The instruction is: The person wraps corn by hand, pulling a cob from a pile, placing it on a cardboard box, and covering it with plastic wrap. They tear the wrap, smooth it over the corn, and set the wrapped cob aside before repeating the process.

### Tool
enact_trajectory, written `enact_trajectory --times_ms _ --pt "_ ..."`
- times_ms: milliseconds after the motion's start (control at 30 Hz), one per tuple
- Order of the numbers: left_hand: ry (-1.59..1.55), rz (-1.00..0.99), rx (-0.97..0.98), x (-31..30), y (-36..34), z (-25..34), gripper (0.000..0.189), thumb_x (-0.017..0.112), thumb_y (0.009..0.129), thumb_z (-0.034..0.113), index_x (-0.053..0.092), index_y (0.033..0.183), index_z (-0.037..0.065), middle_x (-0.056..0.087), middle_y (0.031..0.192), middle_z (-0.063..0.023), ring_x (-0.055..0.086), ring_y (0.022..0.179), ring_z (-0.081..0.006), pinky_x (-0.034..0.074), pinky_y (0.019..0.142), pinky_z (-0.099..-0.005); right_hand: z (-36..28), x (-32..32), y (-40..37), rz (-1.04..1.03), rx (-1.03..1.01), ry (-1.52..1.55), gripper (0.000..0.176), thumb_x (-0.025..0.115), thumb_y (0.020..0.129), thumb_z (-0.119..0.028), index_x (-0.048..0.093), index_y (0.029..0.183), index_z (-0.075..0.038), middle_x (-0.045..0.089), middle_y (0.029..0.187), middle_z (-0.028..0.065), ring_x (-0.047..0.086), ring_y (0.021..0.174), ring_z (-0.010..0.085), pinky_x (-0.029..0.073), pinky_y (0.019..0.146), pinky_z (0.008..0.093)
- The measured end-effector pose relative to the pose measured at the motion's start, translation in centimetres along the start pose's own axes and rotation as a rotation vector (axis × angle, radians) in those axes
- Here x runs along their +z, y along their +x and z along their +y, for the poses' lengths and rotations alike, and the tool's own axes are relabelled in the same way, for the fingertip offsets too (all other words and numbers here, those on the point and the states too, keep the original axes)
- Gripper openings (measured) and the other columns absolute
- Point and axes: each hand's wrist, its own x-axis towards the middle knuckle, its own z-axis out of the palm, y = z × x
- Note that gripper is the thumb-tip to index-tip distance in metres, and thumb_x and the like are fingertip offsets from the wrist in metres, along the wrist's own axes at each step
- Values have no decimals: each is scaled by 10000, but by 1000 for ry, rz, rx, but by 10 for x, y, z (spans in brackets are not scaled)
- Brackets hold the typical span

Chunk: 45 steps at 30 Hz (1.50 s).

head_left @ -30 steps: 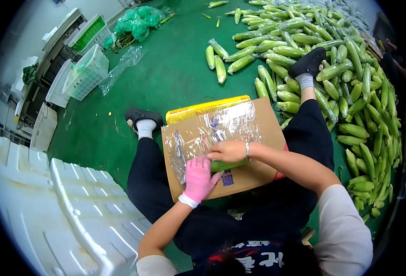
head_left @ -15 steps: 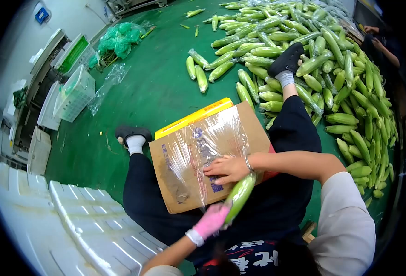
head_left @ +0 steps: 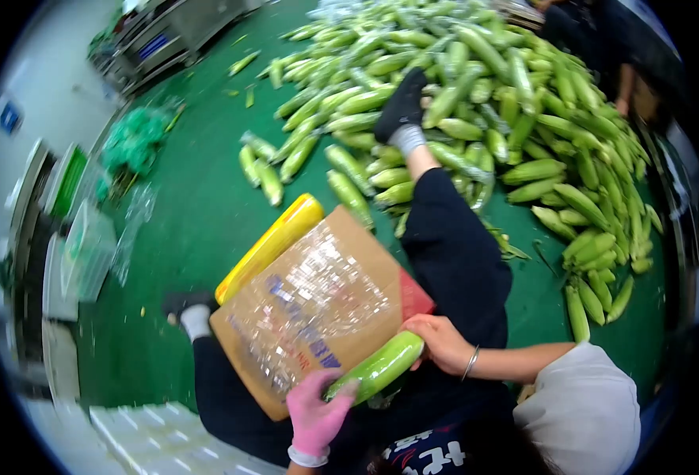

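An ear of corn [head_left: 377, 369] in green husk, its surface shiny like plastic film, lies slantwise between my hands above my lap. My left hand [head_left: 318, 413], in a pink glove, grips its lower left end. Bare and with a bracelet at the wrist, my right hand [head_left: 443, 345] closes around the upper right end. Under and beyond the corn, a cardboard box [head_left: 365, 252] rests tilted across my legs, with clear glossy film over its top. A long yellow packaged object [head_left: 272, 245] lies along the box's far edge.
A large heap of corn [head_left: 539, 127] spreads from the front to the right, my right foot on it. Left are a white crate [head_left: 88, 249], a green plastic bundle [head_left: 135, 141] and white foam slabs [head_left: 159, 435]. Another person [head_left: 603, 39] sits at the far right.
My right hand has left the film on the box and taken the corn's upper end. The corn has turned from steep to flatter. My view has swung right.
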Motion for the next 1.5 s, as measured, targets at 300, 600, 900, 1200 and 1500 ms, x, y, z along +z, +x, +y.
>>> enact_trajectory --times_ms 300,600,900,1200,1500 --pt "-148 16 570 184 114 39 544 768 784 241 516 1202 2 625 1017 -153 635 909 -298 499 837 -379 -47 -9 32 49 -233 696 331 489 978 -293 623 1177 -65 664 1113 80 635 1067 197 513 936 358" --pt "-256 -40 289 129 255 60 288 632 950 129 581 1178 -39 639 1099 -106 602 991 -179 476 903 -299 -363 -136 267 565 -551 664 703 273 978 -646 628 1060 -45 631 721 112 557 480 218 401 381 372" --pt "-166 372 -314 -17 99 -53 308 580 987 212 611 1157 -43 666 986 -96 589 815 -162 497 752 -286 -427 -367 86 1693 -733 -584 455 649 828 -280 482 1124 22 610 946 204 623 890 317 506 795 491" --pt "96 347 -330 -53 79 -69 311 591 981 218 635 1083 -73 680 938 -95 598 859 -159 483 804 -287 -399 -584 36 1656 -116 -614 1005 497 775 -795 517 1402 -9 445 1498 201 402 1392 362 223 1168 522" --pt "242 523 -158 -55 38 -115 192 630 877 50 614 1059 -8 637 893 -70 613 767 -148 504 713 -297 -370 -547 30 1034 -902 -126 682 689 838 -542 635 1212 25 657 1215 127 633 1036 249 489 851 432"
